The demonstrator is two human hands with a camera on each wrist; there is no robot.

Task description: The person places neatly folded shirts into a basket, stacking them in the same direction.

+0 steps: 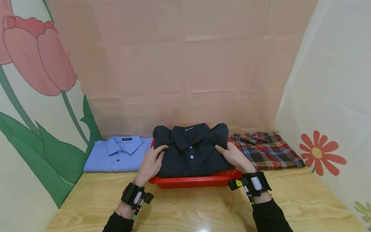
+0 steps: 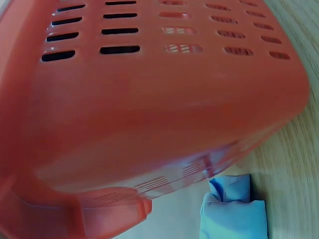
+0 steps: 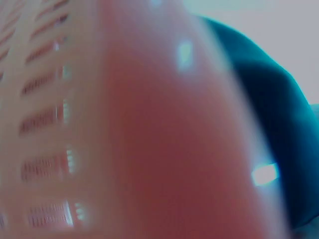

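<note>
Pinching the dark shirt (image 1: 178, 161) at both sides, my left hand (image 1: 151, 162) and right hand (image 1: 234, 155) are partly closed on it; the red basket (image 1: 191, 182) is just below.

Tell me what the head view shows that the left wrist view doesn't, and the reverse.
Only the head view shows the left hand, right hand, dark shirt's collar, plaid shirt and tulip picture.

Only the left wrist view shows the long slots in the red basket close up.

Both show that basket, the blue shirt and the table.
</note>
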